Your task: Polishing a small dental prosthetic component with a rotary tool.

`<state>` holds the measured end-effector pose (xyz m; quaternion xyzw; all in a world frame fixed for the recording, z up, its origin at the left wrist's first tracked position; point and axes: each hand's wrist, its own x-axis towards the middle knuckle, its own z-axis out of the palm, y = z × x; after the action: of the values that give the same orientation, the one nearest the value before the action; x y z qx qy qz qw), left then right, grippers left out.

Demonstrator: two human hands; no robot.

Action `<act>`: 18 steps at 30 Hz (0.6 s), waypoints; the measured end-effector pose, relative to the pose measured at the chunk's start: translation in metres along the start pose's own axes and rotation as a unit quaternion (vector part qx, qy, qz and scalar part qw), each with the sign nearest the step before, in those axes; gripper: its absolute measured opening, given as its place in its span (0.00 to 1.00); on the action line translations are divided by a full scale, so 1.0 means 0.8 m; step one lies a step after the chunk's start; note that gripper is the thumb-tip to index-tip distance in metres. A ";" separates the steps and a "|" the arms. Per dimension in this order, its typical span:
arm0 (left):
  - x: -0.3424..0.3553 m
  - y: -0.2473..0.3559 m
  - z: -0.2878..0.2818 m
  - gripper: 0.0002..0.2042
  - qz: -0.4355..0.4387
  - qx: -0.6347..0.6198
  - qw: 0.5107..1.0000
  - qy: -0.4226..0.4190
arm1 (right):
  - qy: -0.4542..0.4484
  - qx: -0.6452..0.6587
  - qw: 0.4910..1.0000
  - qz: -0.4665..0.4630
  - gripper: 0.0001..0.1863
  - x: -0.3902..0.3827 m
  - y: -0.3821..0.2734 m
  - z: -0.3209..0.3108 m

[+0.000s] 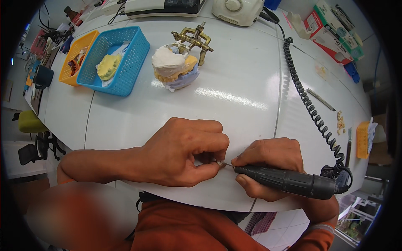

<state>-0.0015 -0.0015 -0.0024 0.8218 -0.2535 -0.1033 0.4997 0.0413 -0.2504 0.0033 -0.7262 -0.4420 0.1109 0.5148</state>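
My right hand (272,157) is wrapped round a black rotary handpiece (289,179), which points left. A thin metal bur (228,165) sticks out of its tip. My left hand (180,150) is closed in a pinch just left of that tip. Between its thumb and fingers shows a small, shiny, tooth-like piece (219,162), mostly hidden by the fingertips, and the bur's end meets it or is very close. Beyond my hands stands a brass dental articulator (194,39), carrying a plaster model (171,65) with a white top, a yellowish band and a lilac base.
Left of the articulator are a blue basket (138,62) with a yellow dental cast (109,67) and an orange basket (86,39). The handpiece's coiled cord (303,92) runs along the right side. Near it lie a metal instrument (321,99) and several small tooth-coloured pieces (340,121).
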 end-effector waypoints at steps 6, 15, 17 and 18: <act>-0.001 -0.001 0.001 0.06 0.004 0.000 1.000 0.006 | 0.004 0.000 1.000 0.003 0.10 0.000 -0.003 0.001; 0.000 -0.001 0.001 0.05 0.008 0.002 1.000 0.007 | -0.024 -0.015 1.000 0.011 0.13 -0.001 -0.001 -0.003; 0.000 -0.001 0.001 0.06 0.006 -0.001 1.000 0.004 | -0.019 -0.016 1.000 0.005 0.13 -0.001 0.000 -0.003; -0.001 0.000 0.001 0.06 0.004 -0.001 1.000 0.003 | -0.022 -0.013 1.000 0.005 0.13 -0.002 0.001 -0.003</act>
<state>-0.0021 -0.0019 -0.0030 0.8205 -0.2552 -0.0990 0.5018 0.0427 -0.2533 0.0033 -0.7321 -0.4512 0.1239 0.4950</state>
